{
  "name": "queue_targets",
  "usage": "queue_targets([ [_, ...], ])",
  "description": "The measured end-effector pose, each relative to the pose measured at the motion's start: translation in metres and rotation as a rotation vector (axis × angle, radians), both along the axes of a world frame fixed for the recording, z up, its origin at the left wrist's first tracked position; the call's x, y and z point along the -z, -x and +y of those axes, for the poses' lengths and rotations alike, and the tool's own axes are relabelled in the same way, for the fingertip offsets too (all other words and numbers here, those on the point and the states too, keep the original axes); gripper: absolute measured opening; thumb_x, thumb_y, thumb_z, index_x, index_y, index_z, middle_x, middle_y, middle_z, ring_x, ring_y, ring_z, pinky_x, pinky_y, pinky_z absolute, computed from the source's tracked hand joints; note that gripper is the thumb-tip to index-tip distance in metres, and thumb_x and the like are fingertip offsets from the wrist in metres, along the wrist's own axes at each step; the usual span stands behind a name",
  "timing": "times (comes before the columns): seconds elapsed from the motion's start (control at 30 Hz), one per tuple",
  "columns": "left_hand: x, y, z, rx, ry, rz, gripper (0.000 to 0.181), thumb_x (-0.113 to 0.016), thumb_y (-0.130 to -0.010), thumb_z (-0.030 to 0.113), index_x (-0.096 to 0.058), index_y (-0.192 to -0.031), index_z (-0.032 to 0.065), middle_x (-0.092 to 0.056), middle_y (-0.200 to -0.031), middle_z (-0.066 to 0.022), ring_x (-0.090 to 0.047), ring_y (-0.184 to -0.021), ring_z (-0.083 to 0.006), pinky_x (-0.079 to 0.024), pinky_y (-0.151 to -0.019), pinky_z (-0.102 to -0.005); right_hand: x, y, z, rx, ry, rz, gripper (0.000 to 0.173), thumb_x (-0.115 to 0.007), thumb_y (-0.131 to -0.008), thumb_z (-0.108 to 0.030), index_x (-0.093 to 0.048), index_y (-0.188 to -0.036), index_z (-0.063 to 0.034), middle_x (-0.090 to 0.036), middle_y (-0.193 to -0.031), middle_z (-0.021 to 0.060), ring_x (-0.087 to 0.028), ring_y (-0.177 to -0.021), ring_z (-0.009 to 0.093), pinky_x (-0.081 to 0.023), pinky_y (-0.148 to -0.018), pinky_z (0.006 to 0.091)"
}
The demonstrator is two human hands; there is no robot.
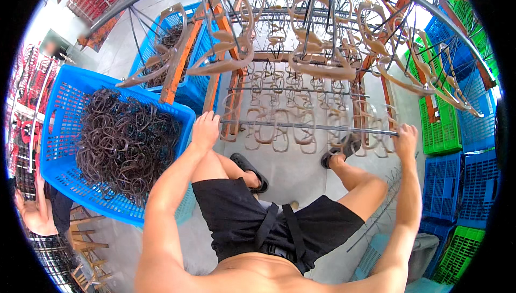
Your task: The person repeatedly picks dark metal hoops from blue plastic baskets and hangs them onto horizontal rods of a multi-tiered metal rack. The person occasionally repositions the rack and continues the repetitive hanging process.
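My left hand (207, 128) is closed around the left end of a dark metal rod (322, 127). The rod's right end sits in my right hand (405, 137). It lies roughly level in front of my knees, and brownish, translucent looped plastic pieces (306, 131) hang along it, somewhat blurred. Beyond it stands an orange metal rack (298, 56) with more rods and many of the same looped pieces. Larger-looking tan pieces (322, 69) hang from the rack's near upper part, above the rod I hold.
A blue plastic basket (60, 127) full of dark looped pieces stands at my left, with another blue basket (139, 61) behind it. Blue and green crates (441, 188) are stacked at the right. A co-worker's arm (41, 200) shows at far left, near wooden stools (86, 244).
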State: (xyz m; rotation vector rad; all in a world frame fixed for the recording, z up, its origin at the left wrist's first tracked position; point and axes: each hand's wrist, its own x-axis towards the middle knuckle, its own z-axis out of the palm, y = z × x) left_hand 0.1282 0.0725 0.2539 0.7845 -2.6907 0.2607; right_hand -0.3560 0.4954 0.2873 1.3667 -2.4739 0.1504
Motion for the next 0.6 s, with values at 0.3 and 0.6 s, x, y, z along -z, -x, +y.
queue_targets([
  [0.3, -0.012, -0.006, 0.078, -0.007, -0.259, 0.246, 0.023, -0.062, -0.074, 0.008, -0.061, -0.096, 0.0049, -0.057, -0.108, -0.0126, -0.053, -0.105, -0.0290, -0.045, -0.086, -0.0387, -0.063, -0.050, 0.095, 0.048, -0.029, 0.152, 0.031, -0.067, -0.077, -0.024, -0.052, -0.055, -0.0090, -0.054, -0.055, 0.0102, -0.053, -0.056, 0.031, -0.038, -0.060, 0.0398],
  [0.6, -0.037, -0.091, 0.069, -0.582, -0.017, 0.229, 0.043, -0.063, -0.077, 0.020, -0.050, -0.112, -0.0002, -0.047, -0.116, -0.0217, -0.042, -0.110, -0.0391, -0.035, -0.094, -0.0459, 0.081, -0.050, 0.005, 0.021, -0.053, -0.017, 0.035, -0.065, -0.078, -0.032, -0.053, -0.055, -0.0081, -0.059, -0.059, 0.0108, -0.057, -0.056, 0.030, -0.038, -0.064, 0.0380],
])
